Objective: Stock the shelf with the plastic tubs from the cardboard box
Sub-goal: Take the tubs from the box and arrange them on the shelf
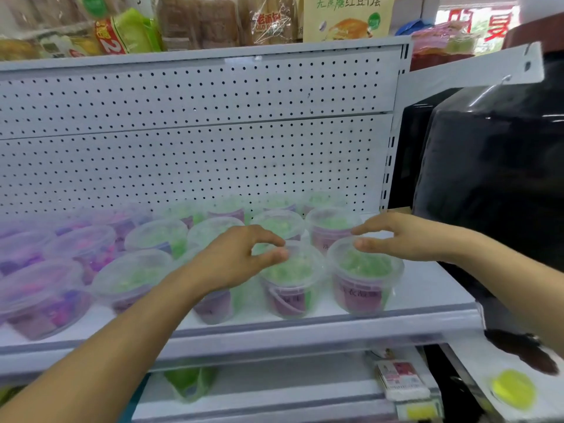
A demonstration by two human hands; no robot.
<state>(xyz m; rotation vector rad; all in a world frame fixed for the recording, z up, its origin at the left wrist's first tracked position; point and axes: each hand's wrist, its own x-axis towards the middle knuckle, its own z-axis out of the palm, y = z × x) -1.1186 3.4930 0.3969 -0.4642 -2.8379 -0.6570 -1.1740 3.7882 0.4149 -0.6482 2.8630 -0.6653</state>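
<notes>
Starting at the far left of the white shelf (427,288), you've got a bunch of clear tubs with pink and purple stuff inside (45,297), lids on, sitting a few rows deep and pretty blurry in this shot. Next over come the green-filled tubs (157,236), lined up in rows that run back toward the pegboard back panel (195,138). Your left hand (235,257) is hovering right over the front row, thumb and forefinger curved toward each other with a gap between them, just over the lid edge of the front tub (290,279) with the green filling and purple label. Honestly I can't tell if the fingertips are actually touching that lid or just above it, but the hand isn't wrapped around anything. Just beside that tub to the right is the end tub (363,276), same green and purple look, standing upright near the shelf's front lip. Your right hand (406,236) is above its back rim, fingers loosely spread and pointing left, thumb underneath, also holding nothing as far as I can see. Further right there's a big dark appliance wrapped in clear plastic (494,178). Up top, bags of bread and snacks (195,19) sit on the upper shelf, and a green bag (190,383) shows on the shelf below.
</notes>
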